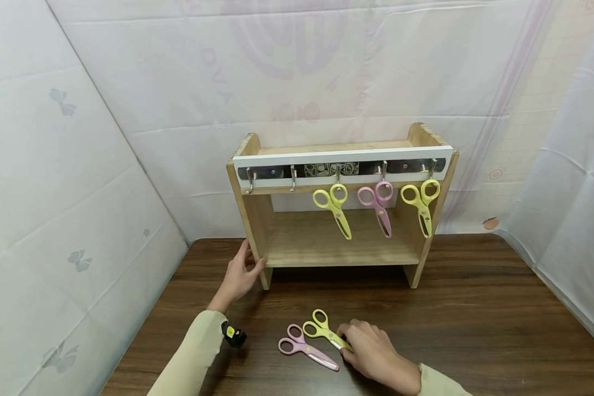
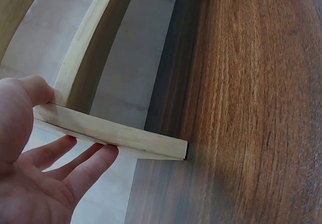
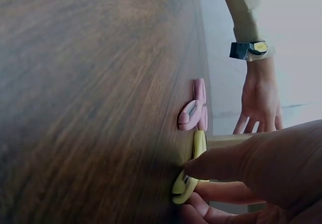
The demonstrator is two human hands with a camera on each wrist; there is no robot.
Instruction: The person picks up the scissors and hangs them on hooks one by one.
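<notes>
While left hand (image 1: 240, 276) grips left side of shelf (image 1: 258, 231), right hand (image 1: 373, 352), closer one, pinches near yellow scissors (image 1: 329, 335), fingers closed on blade end; long axis runs far-left to handles.

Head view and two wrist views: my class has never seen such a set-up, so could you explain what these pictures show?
No machine here, just a person's two bare hands. The head picture comes from a camera worn on the head, looking forward and down; each wrist picture comes from a camera on that wrist. On the brown table stands a wooden shelf; from its row of hooks hang two yellow pairs of scissors and one pink pair. In front, a second pink pair lies on the table. Beside it, the right hand pinches a third yellow pair at the blade end. The left hand holds the shelf's left side.
</notes>
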